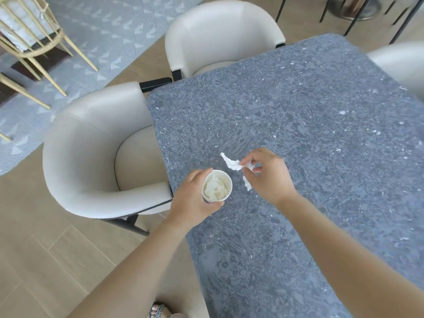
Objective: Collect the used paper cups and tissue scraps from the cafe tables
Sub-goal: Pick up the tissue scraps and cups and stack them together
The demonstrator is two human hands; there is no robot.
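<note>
Paper cup point(227, 182), small and white, is seen from above, held upright just over the left edge of a grey speckled tabletop point(321, 134). At far left, a cream tub chair point(91, 145) is drawn close to that edge. Next comes the left hand point(192, 200), wrapped round the cup's side: its fingers point(204, 174) are curled against the far wall and the thumb is pressed on the near wall, below the rim. Crumpled tissue point(213, 189) is lying inside the cup (about half filling it, as far as can be judged).

Just right of the cup, a torn, twisted tissue scrap point(230, 162) is pinched between the thumb and fingertips of the right hand point(268, 175) and is lifted off the tabletop. One end is pointed leftward, and a second strip is dangling below the hand. Further right, white flecks are scattered through the stone pattern; whether any of them is paper cannot be told.

The cup is judged light and thin-walled, so it could be crushed by a hard squeeze. A gentle hold round the middle of the wall is best kept. The scrap is judged almost weightless, soft and easily torn. It is best taken at its bunched middle, so that both loose ends can be carried over the rim together.
</note>
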